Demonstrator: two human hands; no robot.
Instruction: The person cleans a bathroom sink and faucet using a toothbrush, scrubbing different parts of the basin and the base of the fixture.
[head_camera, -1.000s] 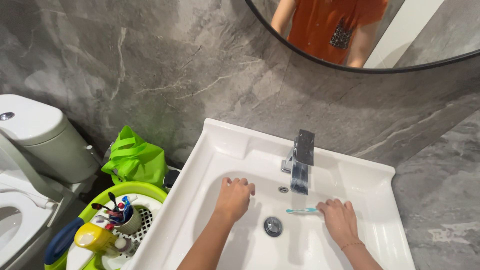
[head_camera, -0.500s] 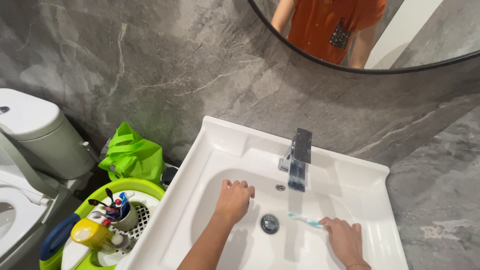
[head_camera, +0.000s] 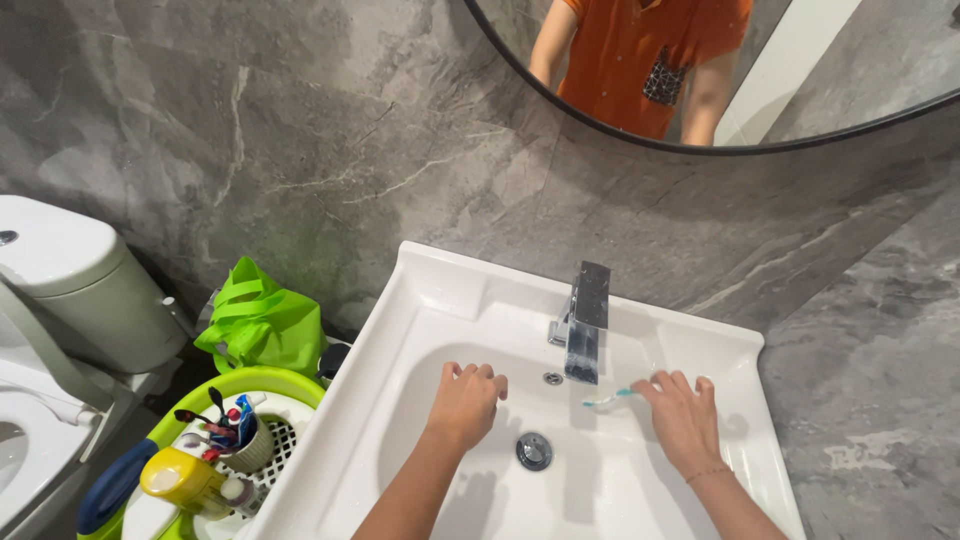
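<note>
Both my hands are inside a white washbasin (head_camera: 430, 290). My left hand (head_camera: 466, 402) rests with curled fingers on the basin's left slope, holding nothing. My right hand (head_camera: 683, 418) grips a light blue toothbrush (head_camera: 610, 398), whose head points left and lies just under the chrome square tap (head_camera: 583, 322). The round metal drain (head_camera: 534, 451) sits between my hands, nearer to me. A small overflow hole (head_camera: 553, 379) is behind it.
A round mirror (head_camera: 720, 70) on the grey marble wall shows a person in an orange shirt. Left of the basin stand a green bag (head_camera: 262, 325), a green basket (head_camera: 200, 450) with a cup of brushes and a yellow bottle, and a toilet (head_camera: 60, 330).
My right hand has moved the toothbrush back up toward the tap after dipping nearer the drain. My left hand has stayed in place. The view has shifted slightly.
</note>
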